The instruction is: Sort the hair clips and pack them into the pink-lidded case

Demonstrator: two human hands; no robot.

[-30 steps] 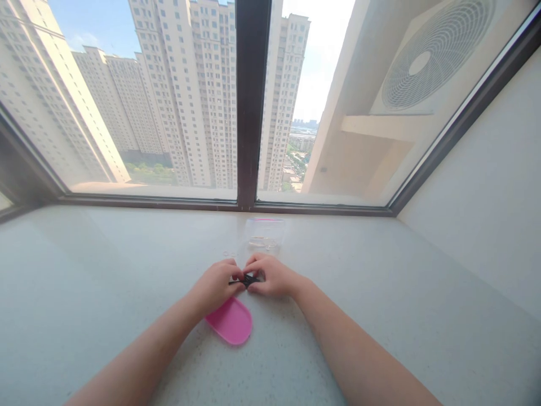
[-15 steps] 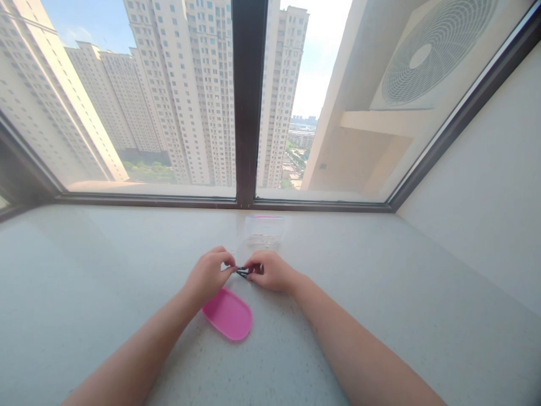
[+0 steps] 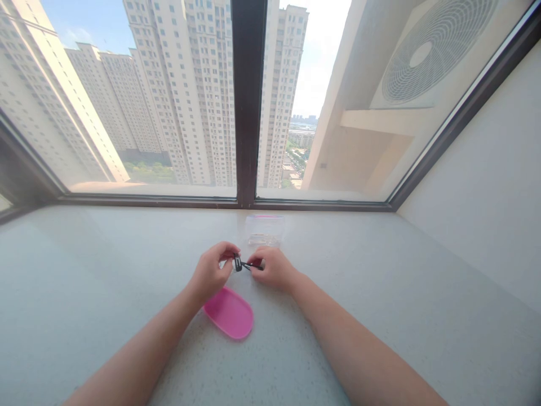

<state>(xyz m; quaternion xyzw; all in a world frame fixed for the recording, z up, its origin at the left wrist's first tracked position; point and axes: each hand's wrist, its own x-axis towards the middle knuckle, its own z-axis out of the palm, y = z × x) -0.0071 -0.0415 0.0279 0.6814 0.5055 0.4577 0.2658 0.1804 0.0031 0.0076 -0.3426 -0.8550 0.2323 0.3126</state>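
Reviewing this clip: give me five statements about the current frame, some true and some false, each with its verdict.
1. The left hand and right hand are both pinching small, slender black material. True; whether it is one piece or more is too small to tell.
2. A pink, oval shallow tray lies on the pale speckled surface. True.
3. A clear, flat plastic bag lies between the hands and the dark brown window frame. True.
4. The tray lies beyond the bag, against the window frame. False: it lies nearer the camera than the bag.
5. The right hand lies flat, palm down. False: its fingers are curled in a pinch.
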